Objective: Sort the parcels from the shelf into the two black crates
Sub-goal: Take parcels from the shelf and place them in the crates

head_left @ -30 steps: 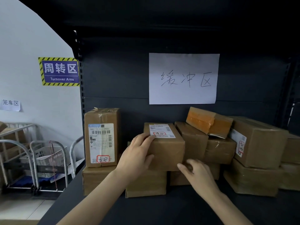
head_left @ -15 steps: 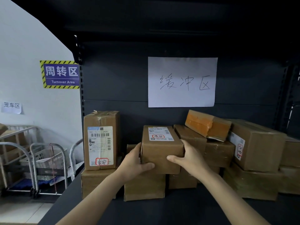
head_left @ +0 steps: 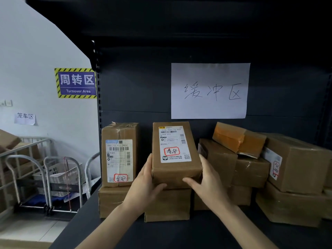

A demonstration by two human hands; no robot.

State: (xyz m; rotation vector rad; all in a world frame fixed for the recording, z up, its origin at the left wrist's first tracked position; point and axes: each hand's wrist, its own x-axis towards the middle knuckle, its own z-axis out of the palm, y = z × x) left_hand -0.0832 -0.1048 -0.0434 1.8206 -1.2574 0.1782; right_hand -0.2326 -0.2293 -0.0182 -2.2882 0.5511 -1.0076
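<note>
Left hand (head_left: 143, 186) and right hand (head_left: 208, 184) clasped the labelled parcel (head_left: 175, 153) by its lower side edges, fingers curled round it, thumbs across its near face and its label tilted to view. Beneath it sat the shelf (head_left: 161, 234) with more boxes, an upright parcel (head_left: 119, 153) just left of it and an orange-taped parcel (head_left: 237, 139) right of it, farther back. Judged step: picking and reading the label; the next move would call for carrying it to the matching crate, none in view.
</note>
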